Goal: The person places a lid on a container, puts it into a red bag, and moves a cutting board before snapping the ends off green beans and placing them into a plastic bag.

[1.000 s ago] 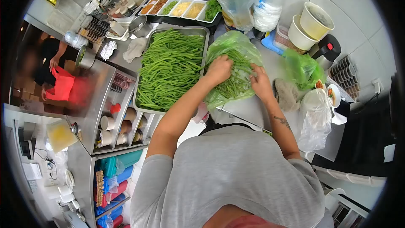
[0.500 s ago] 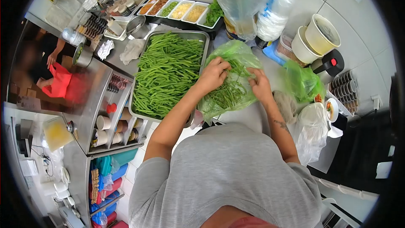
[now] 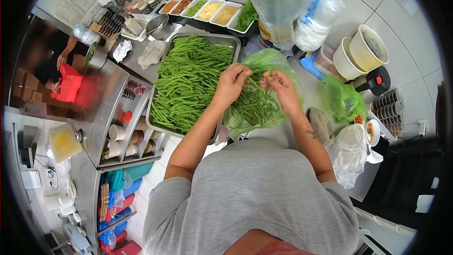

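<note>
A metal tray heaped with cut green beans lies left of a green plastic bag. Thin green bean pieces are spread on the bag. My left hand is above the bag's left side, its fingers closed in a pinch on a green bean. Facing it, my right hand pinches a green bean too, above the bag's middle. Whether both hands hold the same bean cannot be made out.
Small white tubs of chopped ingredients stand behind the tray. White buckets, another green bag and a grey cloth are at the right. Across the counter at far left, a person's hand is near a red bag.
Both hands have lifted off the bean pieces and come closer together, now pinching green bean above the bag. The view has shifted slightly.
</note>
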The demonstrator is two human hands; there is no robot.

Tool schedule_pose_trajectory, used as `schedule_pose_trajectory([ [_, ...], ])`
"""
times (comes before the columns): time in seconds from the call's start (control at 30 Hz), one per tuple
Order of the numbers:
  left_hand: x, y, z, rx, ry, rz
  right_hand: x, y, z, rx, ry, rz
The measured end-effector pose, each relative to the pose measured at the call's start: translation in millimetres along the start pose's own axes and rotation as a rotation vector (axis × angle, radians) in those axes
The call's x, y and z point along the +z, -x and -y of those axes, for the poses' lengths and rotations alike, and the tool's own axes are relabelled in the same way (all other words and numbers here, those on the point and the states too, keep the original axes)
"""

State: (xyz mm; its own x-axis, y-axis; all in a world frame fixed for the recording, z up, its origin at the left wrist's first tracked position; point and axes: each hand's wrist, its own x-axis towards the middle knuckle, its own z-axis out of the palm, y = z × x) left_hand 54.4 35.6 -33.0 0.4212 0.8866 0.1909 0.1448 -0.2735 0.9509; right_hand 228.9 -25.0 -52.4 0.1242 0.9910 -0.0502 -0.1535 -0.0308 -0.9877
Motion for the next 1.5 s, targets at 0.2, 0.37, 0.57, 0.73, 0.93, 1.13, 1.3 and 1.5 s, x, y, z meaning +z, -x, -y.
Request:
schedule_pose_trajectory([
  [0.2,2,5,4,0.044,0.084,0.024,14,-1,-8,-0.125,0.376,0.177],
  [0.37,-5,15,2,-0.035,0.084,-0.057,9,7,9,0.145,0.215,0.299],
  [0.57,4,22,7,0.242,-0.178,-0.186,22,8,1,0.056,0.149,0.424],
  [0.73,-10,24,-1,0.069,-0.073,-0.098,2,6,9,0.091,0.289,0.395],
  [0.93,-14,25,-4,0.347,-0.323,-0.036,0,12,28,0.177,0.25,0.523],
  [1.13,-16,31,-19,-0.257,0.497,0.159,-10,0,8,0.156,0.006,0.416],
  [1.3,-1,34,7,-0.048,-0.067,0.091,-2,-8,13,0.124,-0.536,0.274],
  [1.5,8,43,2,-0.315,0.27,0.158,12,-9,12,0.073,-0.592,0.205],
])
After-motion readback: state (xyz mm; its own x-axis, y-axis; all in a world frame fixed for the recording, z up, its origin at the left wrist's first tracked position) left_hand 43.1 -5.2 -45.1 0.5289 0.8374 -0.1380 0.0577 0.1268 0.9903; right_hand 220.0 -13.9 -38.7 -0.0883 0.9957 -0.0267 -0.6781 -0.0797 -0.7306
